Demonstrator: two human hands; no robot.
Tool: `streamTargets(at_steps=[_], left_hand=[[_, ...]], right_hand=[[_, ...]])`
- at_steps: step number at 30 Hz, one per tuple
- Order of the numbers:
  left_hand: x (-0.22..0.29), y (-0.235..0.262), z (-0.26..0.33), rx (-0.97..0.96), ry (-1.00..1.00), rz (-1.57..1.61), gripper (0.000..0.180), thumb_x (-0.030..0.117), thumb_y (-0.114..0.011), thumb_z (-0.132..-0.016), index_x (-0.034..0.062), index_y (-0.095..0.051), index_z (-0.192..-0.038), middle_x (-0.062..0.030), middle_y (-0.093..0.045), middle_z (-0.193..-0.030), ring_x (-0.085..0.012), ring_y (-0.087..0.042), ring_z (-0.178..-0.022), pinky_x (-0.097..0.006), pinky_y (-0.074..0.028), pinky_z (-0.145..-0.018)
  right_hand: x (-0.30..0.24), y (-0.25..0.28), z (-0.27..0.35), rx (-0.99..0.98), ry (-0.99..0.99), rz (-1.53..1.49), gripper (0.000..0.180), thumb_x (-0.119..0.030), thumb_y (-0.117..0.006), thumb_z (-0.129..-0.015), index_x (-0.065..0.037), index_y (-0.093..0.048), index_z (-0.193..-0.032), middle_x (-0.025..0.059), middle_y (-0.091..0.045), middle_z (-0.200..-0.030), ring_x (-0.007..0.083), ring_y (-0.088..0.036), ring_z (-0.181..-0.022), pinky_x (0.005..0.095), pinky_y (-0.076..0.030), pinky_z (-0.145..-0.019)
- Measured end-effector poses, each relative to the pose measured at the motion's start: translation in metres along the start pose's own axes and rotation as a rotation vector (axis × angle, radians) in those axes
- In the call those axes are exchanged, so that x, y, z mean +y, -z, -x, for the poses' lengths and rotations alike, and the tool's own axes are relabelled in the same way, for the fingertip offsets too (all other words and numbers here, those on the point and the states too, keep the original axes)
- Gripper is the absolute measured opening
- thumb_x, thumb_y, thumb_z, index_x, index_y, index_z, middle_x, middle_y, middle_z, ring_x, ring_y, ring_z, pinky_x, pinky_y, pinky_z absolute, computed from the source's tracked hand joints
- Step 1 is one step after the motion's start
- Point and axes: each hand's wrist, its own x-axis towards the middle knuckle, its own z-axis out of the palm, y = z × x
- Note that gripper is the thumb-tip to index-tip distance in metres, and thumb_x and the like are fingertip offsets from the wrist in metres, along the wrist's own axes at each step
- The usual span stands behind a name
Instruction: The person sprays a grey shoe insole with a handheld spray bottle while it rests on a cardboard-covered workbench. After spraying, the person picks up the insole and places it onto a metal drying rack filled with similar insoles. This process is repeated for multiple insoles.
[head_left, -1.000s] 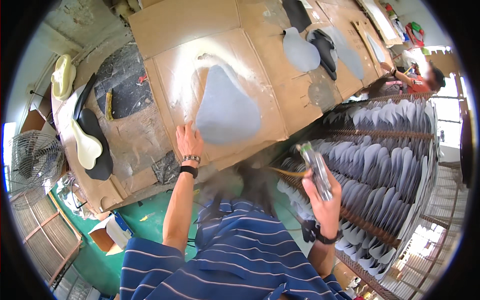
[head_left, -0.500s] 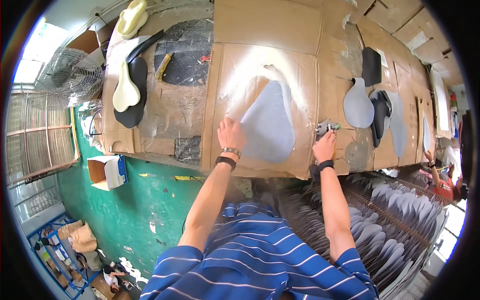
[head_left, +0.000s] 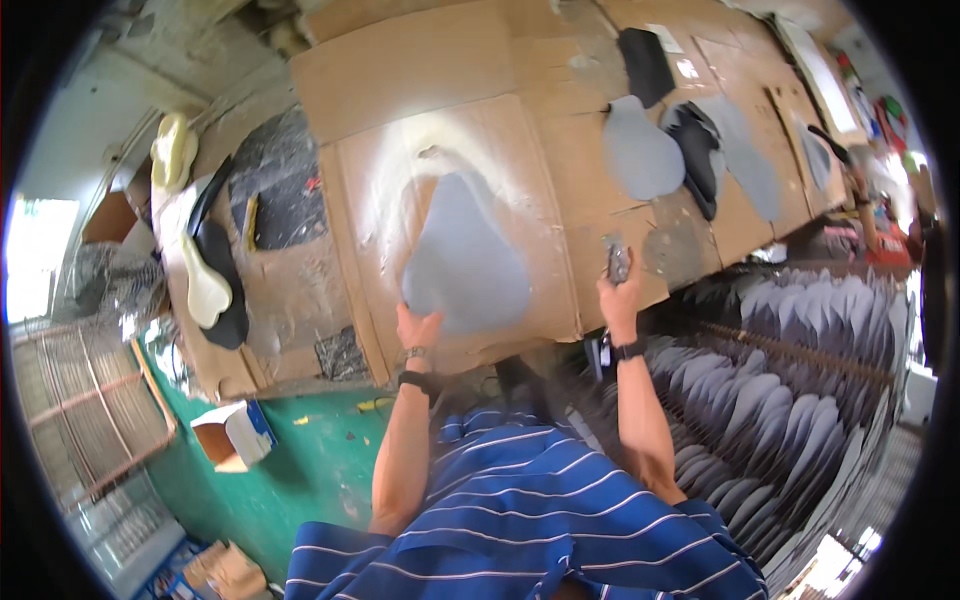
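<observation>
A grey, saddle-shaped sheet [head_left: 465, 250] lies on a cardboard panel [head_left: 350, 215] on the bench, its narrow end pointing away from me. At its lower left edge is my left hand [head_left: 417, 330], thumb and fingers apart, with the fingertips at the rim of the sheet. My right hand [head_left: 620, 305] is closed round a small metal spray gun [head_left: 619, 264], held right of the panel near the bench's front edge. White overspray surrounds the far end of the sheet.
Cream and black saddle parts [head_left: 208, 285] lie on the left, more grey and black pieces [head_left: 643, 150] on the right. A rack of hanging grey pieces [head_left: 740, 400] stands at lower right. An open carton [head_left: 235, 437] is at lower left; another person's arm [head_left: 865, 215] shows far right.
My view has turned, shifting the bench leftward. My left hand has moved from beside the sheet to its lower left edge. The right hand still holds the spray gun.
</observation>
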Motion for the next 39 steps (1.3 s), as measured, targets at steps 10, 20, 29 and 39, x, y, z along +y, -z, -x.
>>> streamTargets(at_steps=[10, 20, 29, 39], left_hand=[[0.210, 0.108, 0.087, -0.631, -0.245, 1.088, 0.062, -0.007, -0.065, -0.078, -0.0023, -0.049, -0.138, -0.0088, -0.064, -0.117, -0.0202, -0.062, -0.102, -0.033, -0.049, -0.089], [0.308, 0.199, 0.206, -0.712, -0.920, 1.095, 0.054, 0.025, -0.064, -0.089, -0.0114, -0.055, -0.128, -0.0268, -0.063, -0.118, -0.0415, -0.063, -0.105, -0.052, -0.052, -0.095], [0.404, 0.177, 0.411, -1.634, -0.796, 1.151, 0.066, 0.019, -0.062, -0.083, -0.0092, -0.046, -0.140, -0.0276, -0.053, -0.139, -0.0434, -0.047, -0.132, -0.054, -0.030, -0.116], [0.465, 0.128, 0.816, -2.908, -0.758, 0.481, 0.005, 0.000, -0.062, -0.089, -0.0006, -0.057, -0.087, -0.0140, -0.063, -0.097, -0.0300, -0.063, -0.101, -0.071, -0.039, -0.109]], right_hand=[[-0.090, 0.088, 0.230, -0.096, -0.241, -0.185, 0.075, 0.010, -0.045, -0.071, -0.002, -0.049, -0.145, 0.0064, -0.068, -0.102, 0.0134, -0.062, -0.075, 0.0255, -0.051, -0.065], [-0.059, 0.116, 0.398, 0.194, -0.095, 0.207, 0.069, -0.001, -0.059, -0.073, -0.002, -0.050, -0.141, 0.0239, -0.063, -0.118, 0.0426, -0.060, -0.109, 0.0441, -0.049, -0.094], [-0.001, 0.162, 0.513, 0.321, -0.378, 0.159, 0.067, -0.006, -0.057, -0.076, -0.004, -0.048, -0.142, 0.0211, -0.064, -0.111, 0.0403, -0.061, -0.104, 0.0472, -0.048, -0.084], [0.056, 0.208, 0.555, 0.496, -0.526, 0.088, 0.078, -0.010, -0.057, -0.072, -0.012, -0.044, -0.148, 0.0229, -0.067, -0.109, 0.0435, -0.063, -0.097, 0.0478, -0.051, -0.083]])
